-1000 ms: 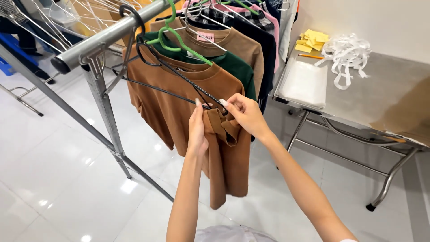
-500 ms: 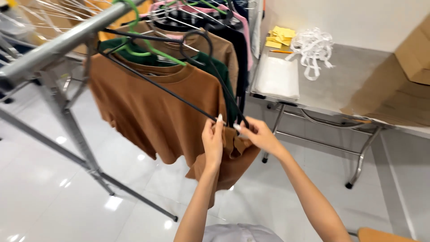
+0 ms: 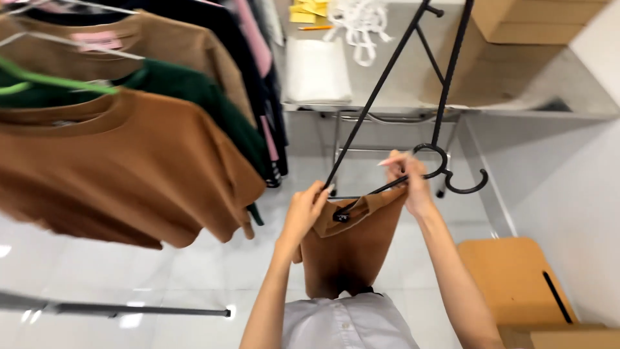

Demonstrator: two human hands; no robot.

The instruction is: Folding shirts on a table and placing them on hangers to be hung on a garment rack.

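White tiled floor [image 3: 194, 271], garment rack. Brown shirt [image 3: 349, 249]: soft, light. Black hanger [image 3: 400, 97]: stiff. Left hand [image 3: 303, 213] pinches shirt; right hand [image 3: 413, 184] grips hanger.

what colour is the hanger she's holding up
Black: the hanger shows best in the head view, with a brown garment clipped to it.

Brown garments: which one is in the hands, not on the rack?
The small brown garment at centre, pinched at its top by the left hand and right hand against the black hanger; the other brown shirts hang left.
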